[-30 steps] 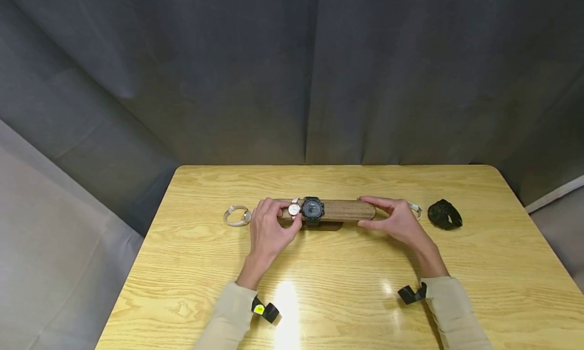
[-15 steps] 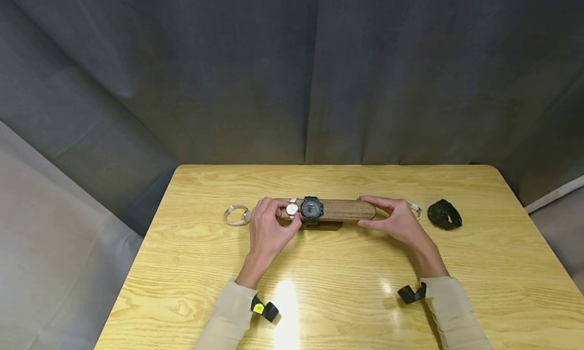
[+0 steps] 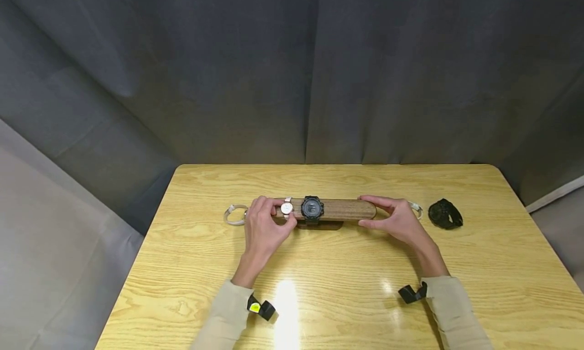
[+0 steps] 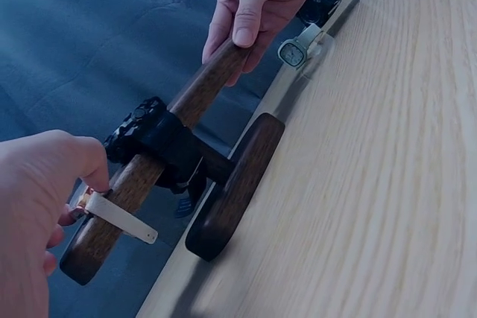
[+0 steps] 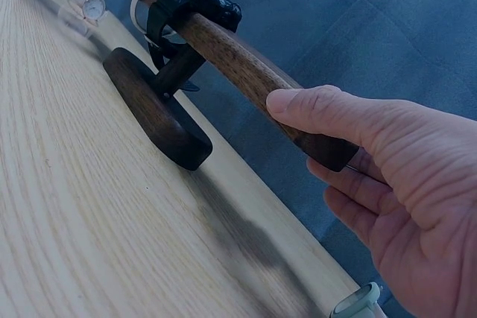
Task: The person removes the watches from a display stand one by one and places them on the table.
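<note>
A dark wooden watch stand (image 3: 344, 209) with a T-shaped bar stands on the table, its base (image 5: 156, 113) showing in the right wrist view. Around the bar, left of centre, is a small white-strapped watch (image 3: 286, 208), which my left hand (image 3: 263, 230) pinches between thumb and fingers. Its loose strap end (image 4: 123, 217) sticks out in the left wrist view. Just right of it, a bulky black watch (image 3: 312, 207) encircles the bar, untouched. My right hand (image 3: 399, 219) grips the bar's right end, thumb on one side and fingers on the other.
A light-strapped watch (image 3: 234, 222) lies left of the stand, partly behind my left hand. Beyond my right hand lies a pale green watch (image 4: 292, 53), with another black watch (image 3: 444, 215) farther right. A dark curtain (image 3: 310, 86) hangs behind the table (image 3: 319, 289).
My left hand and the small white-strapped watch have slid left along the bar, so the gap to the black watch is wider. My right hand has stayed in place.
</note>
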Demonstrator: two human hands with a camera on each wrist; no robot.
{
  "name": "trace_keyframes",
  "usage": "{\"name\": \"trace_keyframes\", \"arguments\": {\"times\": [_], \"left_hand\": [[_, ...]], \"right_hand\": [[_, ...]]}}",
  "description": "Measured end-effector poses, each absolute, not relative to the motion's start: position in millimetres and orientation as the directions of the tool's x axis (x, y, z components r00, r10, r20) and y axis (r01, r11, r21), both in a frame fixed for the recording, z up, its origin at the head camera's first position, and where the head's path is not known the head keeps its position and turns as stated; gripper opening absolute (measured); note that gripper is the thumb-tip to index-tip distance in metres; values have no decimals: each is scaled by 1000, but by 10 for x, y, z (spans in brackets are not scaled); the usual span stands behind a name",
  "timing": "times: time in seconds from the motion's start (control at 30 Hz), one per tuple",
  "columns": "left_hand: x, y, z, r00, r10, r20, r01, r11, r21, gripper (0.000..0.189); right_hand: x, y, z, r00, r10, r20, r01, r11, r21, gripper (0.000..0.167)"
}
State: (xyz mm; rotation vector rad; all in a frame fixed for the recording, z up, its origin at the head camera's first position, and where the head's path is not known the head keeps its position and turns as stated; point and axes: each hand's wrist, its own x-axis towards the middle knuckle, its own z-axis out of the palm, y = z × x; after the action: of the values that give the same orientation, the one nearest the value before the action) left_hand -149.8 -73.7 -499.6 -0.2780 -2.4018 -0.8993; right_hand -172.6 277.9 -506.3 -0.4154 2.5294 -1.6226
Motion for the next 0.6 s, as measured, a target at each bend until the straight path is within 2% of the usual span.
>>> {"name": "trace_keyframes", "arguments": {"times": [0.6], "left_hand": [[-1509, -902, -4965, -832, -11, 554, 341, 779, 527, 29]], "right_hand": [[-1732, 2789, -5067, -955, -290, 59, -170, 373, -912, 58]]}}
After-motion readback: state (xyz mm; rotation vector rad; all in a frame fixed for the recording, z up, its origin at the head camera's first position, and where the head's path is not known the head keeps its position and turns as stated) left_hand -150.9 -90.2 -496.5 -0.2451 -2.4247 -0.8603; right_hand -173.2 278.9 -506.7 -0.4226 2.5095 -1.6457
